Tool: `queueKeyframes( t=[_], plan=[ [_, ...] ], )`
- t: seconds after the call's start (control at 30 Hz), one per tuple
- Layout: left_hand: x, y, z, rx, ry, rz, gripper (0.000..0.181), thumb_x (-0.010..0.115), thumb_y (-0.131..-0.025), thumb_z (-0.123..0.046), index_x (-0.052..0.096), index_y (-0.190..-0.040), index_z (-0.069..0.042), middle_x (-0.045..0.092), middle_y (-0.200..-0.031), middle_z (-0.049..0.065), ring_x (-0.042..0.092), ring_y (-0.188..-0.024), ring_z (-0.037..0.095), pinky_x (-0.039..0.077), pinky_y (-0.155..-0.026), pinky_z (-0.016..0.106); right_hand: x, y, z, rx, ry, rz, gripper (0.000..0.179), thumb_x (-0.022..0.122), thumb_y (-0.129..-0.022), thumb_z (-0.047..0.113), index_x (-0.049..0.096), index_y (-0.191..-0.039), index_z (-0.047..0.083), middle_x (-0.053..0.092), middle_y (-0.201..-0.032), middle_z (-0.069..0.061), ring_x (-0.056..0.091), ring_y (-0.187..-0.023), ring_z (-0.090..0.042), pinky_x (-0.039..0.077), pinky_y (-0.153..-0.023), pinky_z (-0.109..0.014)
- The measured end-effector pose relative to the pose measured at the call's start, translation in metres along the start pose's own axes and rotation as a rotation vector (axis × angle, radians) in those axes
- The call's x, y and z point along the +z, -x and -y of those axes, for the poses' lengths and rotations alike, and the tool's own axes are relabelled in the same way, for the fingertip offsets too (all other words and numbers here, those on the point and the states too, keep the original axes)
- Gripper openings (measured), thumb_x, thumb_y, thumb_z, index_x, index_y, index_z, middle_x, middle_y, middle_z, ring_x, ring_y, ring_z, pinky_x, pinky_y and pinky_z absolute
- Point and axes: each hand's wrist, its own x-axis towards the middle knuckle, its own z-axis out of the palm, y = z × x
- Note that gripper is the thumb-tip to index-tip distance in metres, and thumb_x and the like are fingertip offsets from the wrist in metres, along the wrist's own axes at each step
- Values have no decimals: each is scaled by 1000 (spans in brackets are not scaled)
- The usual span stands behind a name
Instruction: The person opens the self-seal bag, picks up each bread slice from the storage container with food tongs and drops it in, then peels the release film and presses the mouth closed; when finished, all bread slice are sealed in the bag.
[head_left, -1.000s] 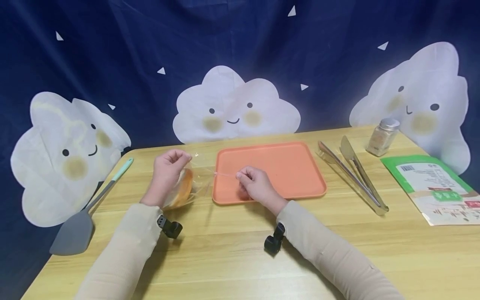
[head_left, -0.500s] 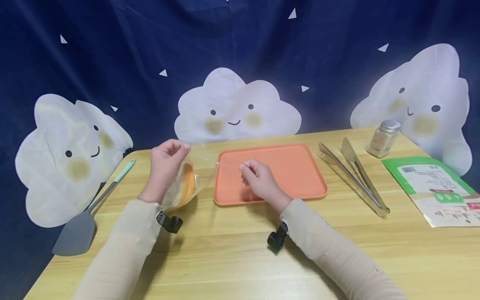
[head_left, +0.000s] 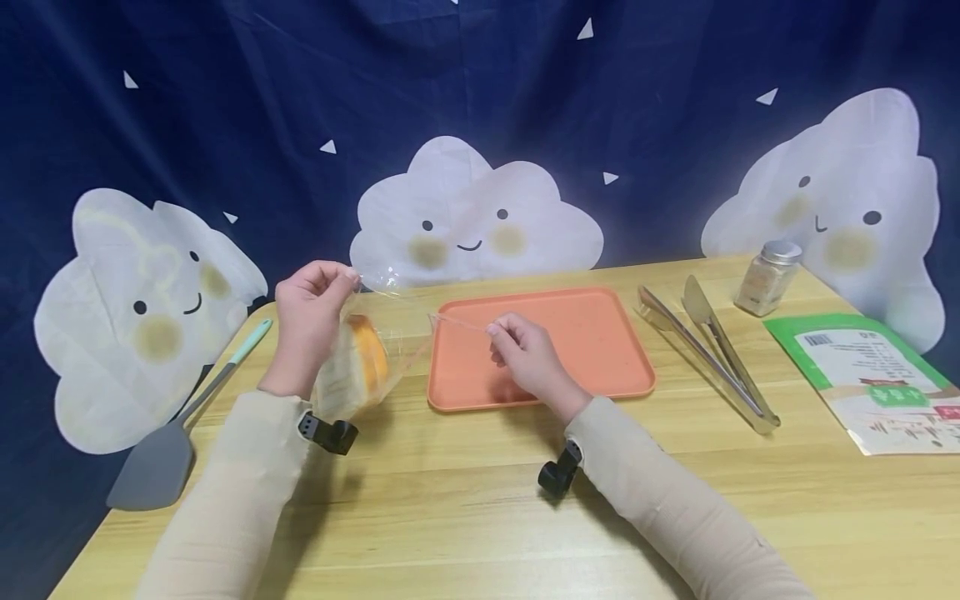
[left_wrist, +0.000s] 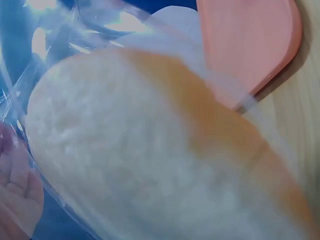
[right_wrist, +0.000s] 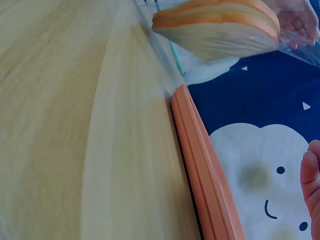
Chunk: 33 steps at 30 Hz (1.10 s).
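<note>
My left hand (head_left: 307,312) pinches the top of a clear plastic bag (head_left: 393,304) between thumb and fingers. Inside the bag are bread slices (head_left: 367,354) with orange-brown crusts; their white faces fill much of the left wrist view, where one bread slice (left_wrist: 115,135) is close and blurred. My right hand (head_left: 528,358), over the tray, pinches the end of a thin clear strip (head_left: 461,322) stretched taut from the bag's right side. In the right wrist view the bread (right_wrist: 220,25) hangs in the bag above the table, and my right fingertips show at the right edge.
An orange tray (head_left: 577,333) lies right of the bag. Beyond it are metal tongs (head_left: 720,358), a glass jar (head_left: 767,279) with a silver lid and a green-white pouch (head_left: 873,383). A grey spatula (head_left: 153,467) lies at the left table edge. Behind hangs a blue curtain (head_left: 660,108).
My left hand has moved up and to the left, lifting the bag with the bread. My right hand has shifted slightly up and right, still pinching the strip.
</note>
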Motion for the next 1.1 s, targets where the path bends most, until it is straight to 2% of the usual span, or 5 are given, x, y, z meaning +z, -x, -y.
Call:
queueKeyframes(
  t=[0.23, 0.37, 0.57, 0.83, 1.1],
  plan=[
    [-3, -4, -7, 37, 93, -63, 22, 65, -83, -2, 64, -68, -17, 60, -62, -10, 48, -58, 6, 38, -54, 17, -10, -2, 0, 36, 0, -53, 23, 48, -97, 17, 52, -81, 1, 55, -70, -7, 54, -63, -14, 50, -62, -27],
    [-5, -6, -10, 31, 137, -96, 21, 65, -83, -1, 64, -68, -15, 62, -64, -7, 50, -60, 8, 38, -56, 18, -16, -4, 2, 51, -11, -75, 24, 48, -97, 17, 52, -80, 1, 55, -70, -6, 54, -63, -14, 50, -62, -26],
    [-9, -9, -12, 40, 140, -160, 21, 65, -83, -1, 65, -67, -15, 62, -64, -8, 53, -61, 6, 41, -57, 16, -24, -6, 3, 55, 3, -106, 23, 48, -97, 16, 51, -79, 2, 54, -68, -4, 54, -61, -12, 49, -61, -26],
    [-10, -13, -14, 69, 288, -242, 23, 63, -82, 5, 64, -65, -10, 62, -62, -3, 56, -63, 9, 47, -67, 20, -31, -6, -2, 80, -24, -143, 22, 49, -96, 15, 50, -79, 2, 53, -69, -5, 54, -61, -12, 50, -60, -25],
    [-13, -16, -17, 75, 282, -299, 23, 63, -83, 3, 64, -64, -10, 61, -62, -3, 55, -64, 10, 44, -65, 21, -43, -7, -15, 112, -24, -180, 23, 49, -96, 16, 49, -78, 2, 52, -69, -5, 53, -62, -12, 49, -61, -24]
  ],
)
